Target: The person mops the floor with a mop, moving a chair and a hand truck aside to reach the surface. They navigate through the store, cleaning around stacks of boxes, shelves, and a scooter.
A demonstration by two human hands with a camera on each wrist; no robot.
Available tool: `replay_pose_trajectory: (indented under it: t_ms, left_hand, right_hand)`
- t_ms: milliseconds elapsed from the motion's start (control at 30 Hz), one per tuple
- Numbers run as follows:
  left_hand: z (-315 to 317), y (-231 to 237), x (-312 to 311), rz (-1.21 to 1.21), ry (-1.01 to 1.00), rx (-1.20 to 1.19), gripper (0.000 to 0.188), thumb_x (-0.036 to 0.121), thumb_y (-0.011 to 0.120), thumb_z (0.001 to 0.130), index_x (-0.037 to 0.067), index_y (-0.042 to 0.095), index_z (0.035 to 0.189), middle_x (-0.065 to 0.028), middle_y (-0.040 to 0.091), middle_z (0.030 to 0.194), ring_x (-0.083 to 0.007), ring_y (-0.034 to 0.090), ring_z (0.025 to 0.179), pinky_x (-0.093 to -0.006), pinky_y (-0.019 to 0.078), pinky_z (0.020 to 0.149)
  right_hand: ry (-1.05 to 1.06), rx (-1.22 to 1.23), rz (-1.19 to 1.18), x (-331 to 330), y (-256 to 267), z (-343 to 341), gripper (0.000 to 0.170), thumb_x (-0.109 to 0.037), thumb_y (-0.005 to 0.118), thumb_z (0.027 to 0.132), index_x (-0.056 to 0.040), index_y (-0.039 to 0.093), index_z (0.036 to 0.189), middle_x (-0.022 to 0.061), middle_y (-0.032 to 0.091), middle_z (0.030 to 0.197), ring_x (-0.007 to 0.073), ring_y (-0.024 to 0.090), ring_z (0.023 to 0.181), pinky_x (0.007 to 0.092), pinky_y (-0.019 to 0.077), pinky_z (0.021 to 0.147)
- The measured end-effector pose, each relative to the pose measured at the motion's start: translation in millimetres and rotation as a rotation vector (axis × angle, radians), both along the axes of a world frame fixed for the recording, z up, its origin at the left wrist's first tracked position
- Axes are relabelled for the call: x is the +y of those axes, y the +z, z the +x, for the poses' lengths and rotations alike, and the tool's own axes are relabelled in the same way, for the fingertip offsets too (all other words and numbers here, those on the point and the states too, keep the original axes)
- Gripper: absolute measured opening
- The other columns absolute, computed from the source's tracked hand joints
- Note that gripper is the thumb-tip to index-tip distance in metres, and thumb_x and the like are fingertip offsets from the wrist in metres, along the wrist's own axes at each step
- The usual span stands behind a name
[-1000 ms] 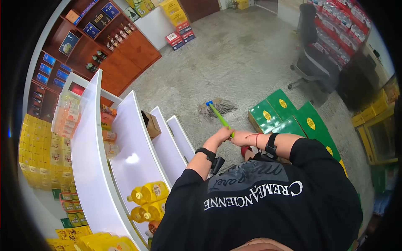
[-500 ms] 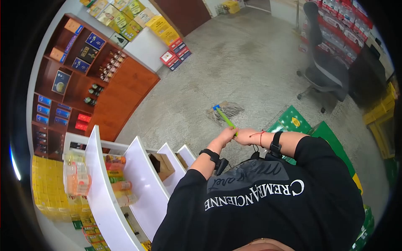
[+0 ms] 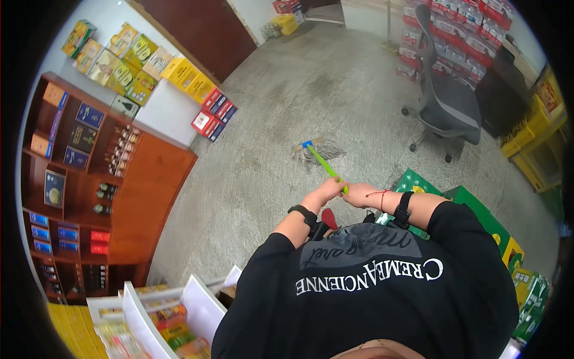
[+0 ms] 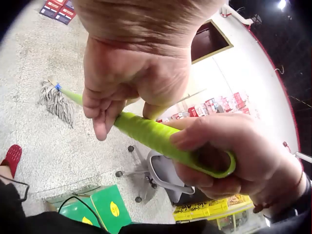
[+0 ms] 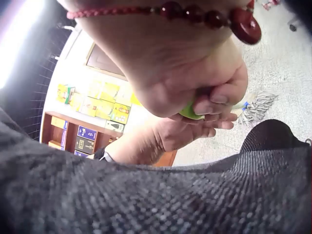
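Observation:
A mop with a grey string head (image 3: 326, 154) and a blue clamp lies against the floor ahead of the person. Its lime-green handle (image 4: 151, 135) slopes up to both hands. In the left wrist view the left hand (image 4: 136, 73) grips the handle lower down, with fingers curled round it. The right hand (image 4: 239, 148) holds the ribbed top end, where a loop shows beside the thumb. Seen from the right wrist, the fingers of the right hand (image 5: 195, 87) wrap the green end, close to the left hand (image 5: 165, 136).
Green boxes (image 3: 472, 209) stand at the person's right, and an office chair (image 3: 448, 107) is beyond them. White shelves (image 3: 203, 305) lie close at the lower left. A wooden cabinet (image 3: 137, 197) lines the left side, near stacked red-and-blue cartons (image 3: 215, 113).
The head view has shifted, so the white shelves and cabinet sit lower and farther left. Both hands keep their grip on the mop, whose head stays on the floor ahead.

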State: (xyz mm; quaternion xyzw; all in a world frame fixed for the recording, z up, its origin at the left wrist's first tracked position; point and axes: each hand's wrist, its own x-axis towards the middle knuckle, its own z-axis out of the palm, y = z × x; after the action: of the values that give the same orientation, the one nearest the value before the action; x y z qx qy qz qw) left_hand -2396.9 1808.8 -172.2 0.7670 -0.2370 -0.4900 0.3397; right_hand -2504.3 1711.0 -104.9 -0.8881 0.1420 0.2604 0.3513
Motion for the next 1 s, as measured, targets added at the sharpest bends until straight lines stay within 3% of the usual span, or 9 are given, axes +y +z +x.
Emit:
replay_pose_trajectory:
  t_ms: [100,167,267,500,800,1000]
  left_hand:
    - [68,-6,-22,-0.016,-0.05,0.028,0.036,0.029,0.051,0.08,-0.002,0.055,0.099,-0.0102,0.059,0.085,-0.0176,0.053,0.075,-0.0298,0.0417,0.064]
    - [106,-4,-32,-0.026,-0.065,0.049,0.035,0.028,0.051,0.08,-0.003,0.055,0.098,-0.0108,0.059,0.085,-0.0178,0.053,0.075,-0.0303,0.0421,0.065]
    - [155,-15,-61,-0.114,-0.11,0.044,0.04,0.027,0.053,0.082,-0.009,0.052,0.098,-0.0161,0.06,0.084,-0.0195,0.058,0.066,-0.0305,0.0462,0.059]
    - [211,-24,-140,-0.087,-0.337,0.004,0.041,0.03,0.055,0.08,-0.009,0.053,0.093,-0.0168,0.06,0.078,-0.0212,0.058,0.062,-0.0312,0.0464,0.057]
    - [307,-85,-278,-0.172,-0.368,0.037,0.043,0.03,0.055,0.08,-0.01,0.052,0.093,-0.0173,0.06,0.078,-0.0217,0.06,0.063,-0.0319,0.0473,0.055]
    - [371,-56,-391,-0.146,-0.412,0.035,0.039,0.028,0.054,0.081,-0.009,0.052,0.094,-0.0171,0.06,0.078,-0.0219,0.059,0.061,-0.032,0.0475,0.053]
  right_hand:
    - [-0.149,0.061,0.031,-5,6,60,0.03,-0.026,0.042,0.078,-0.0052,0.054,0.096,0.0155,0.06,0.07,0.0266,0.06,0.067,0.0404,0.046,0.062]
    - [-0.138,0.057,0.006,-14,-2,98,0.031,-0.026,0.042,0.078,-0.0044,0.054,0.097,0.0155,0.06,0.07,0.0267,0.06,0.065,0.0401,0.0463,0.061]
    - [-0.19,0.024,-0.002,-33,2,140,0.032,-0.025,0.043,0.076,-0.0036,0.053,0.098,0.0153,0.06,0.069,0.0269,0.06,0.061,0.0395,0.0466,0.059]
    - [-0.407,0.043,0.021,-90,12,183,0.035,-0.026,0.046,0.076,-0.0045,0.05,0.103,0.0145,0.059,0.067,0.0258,0.059,0.054,0.0378,0.0467,0.053]
    - [-0.445,0.074,0.058,-222,-28,273,0.035,-0.025,0.045,0.077,-0.0059,0.047,0.106,0.0113,0.057,0.062,0.0221,0.057,0.046,0.0333,0.0457,0.042]
    - [-0.497,0.045,0.151,-331,-7,335,0.034,-0.024,0.045,0.076,-0.0069,0.047,0.106,0.0086,0.054,0.059,0.0207,0.055,0.044,0.0326,0.0455,0.041]
